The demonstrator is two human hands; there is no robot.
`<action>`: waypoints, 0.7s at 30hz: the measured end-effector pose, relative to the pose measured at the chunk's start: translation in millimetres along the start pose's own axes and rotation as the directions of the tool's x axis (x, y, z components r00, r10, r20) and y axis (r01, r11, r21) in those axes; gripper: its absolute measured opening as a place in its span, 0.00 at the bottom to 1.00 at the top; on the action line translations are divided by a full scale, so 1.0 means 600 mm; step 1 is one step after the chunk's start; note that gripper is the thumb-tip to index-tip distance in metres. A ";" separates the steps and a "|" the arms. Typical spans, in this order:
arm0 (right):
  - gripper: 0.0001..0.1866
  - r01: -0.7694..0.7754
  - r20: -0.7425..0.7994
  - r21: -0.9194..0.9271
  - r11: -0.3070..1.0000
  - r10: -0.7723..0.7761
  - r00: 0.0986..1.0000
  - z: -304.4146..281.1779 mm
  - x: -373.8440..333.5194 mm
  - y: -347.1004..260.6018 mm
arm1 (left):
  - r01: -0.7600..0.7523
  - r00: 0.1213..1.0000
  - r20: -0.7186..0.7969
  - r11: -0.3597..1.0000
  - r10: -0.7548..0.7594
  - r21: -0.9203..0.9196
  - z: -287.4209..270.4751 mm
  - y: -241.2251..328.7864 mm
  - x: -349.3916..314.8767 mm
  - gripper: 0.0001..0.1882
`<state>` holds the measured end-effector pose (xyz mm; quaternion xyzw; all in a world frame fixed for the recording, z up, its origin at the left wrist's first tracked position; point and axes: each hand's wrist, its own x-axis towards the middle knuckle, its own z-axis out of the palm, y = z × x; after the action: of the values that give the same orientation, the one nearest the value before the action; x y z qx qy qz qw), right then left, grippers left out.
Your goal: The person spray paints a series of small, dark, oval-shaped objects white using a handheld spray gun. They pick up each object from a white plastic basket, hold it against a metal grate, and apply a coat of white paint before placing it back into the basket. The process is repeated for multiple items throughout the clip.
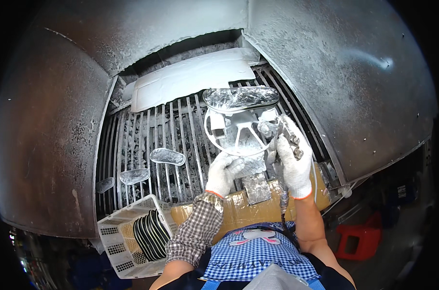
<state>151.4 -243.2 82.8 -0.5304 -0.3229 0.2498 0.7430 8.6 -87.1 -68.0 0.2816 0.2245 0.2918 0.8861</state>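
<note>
A white spoked wheel (239,137) is in front of me on a powder-coated stand. Across its far side rests a long, rounded piece (240,98) with a shiny, crinkled dark-silver face. My left hand (223,174), in a white knitted glove with an orange cuff, has its fingers closed at the wheel's near rim. My right hand (295,166), gloved the same way, grips a spray gun (286,133) crusted with white and grey coating. The gun's nozzle end is close to the wheel's right side. A hose (283,200) runs down from it toward my apron.
Several similar rounded silver pieces, one of them here (167,156), lie on the slatted metal grate (195,128). A white plastic basket (114,244) holds black ring-edged parts (151,234). Metal booth walls (345,77) enclose the grate; a white sheet (190,79) covers its back. Taped cardboard (224,205) lines the front edge.
</note>
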 end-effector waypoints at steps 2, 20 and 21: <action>0.27 0.035 -0.028 -0.029 0.999 -0.036 0.999 -0.001 0.000 -0.001 | -0.006 1.000 0.012 1.000 0.006 -0.017 -0.011 -0.003 0.005 0.22; 0.28 0.050 -0.146 0.079 0.996 -0.038 0.989 -0.035 -0.007 -0.012 | -0.099 0.994 -0.044 0.994 0.096 -0.054 -0.028 0.019 0.006 0.21; 0.28 0.051 -0.151 0.085 0.995 -0.037 0.988 -0.038 -0.007 -0.013 | -0.096 0.995 -0.042 0.994 0.095 -0.048 -0.032 0.020 0.009 0.21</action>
<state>165.7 -262.9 84.1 -0.5068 -0.2667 0.2072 0.7932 -3.3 -68.5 -75.8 0.2641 0.2209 0.3449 0.8732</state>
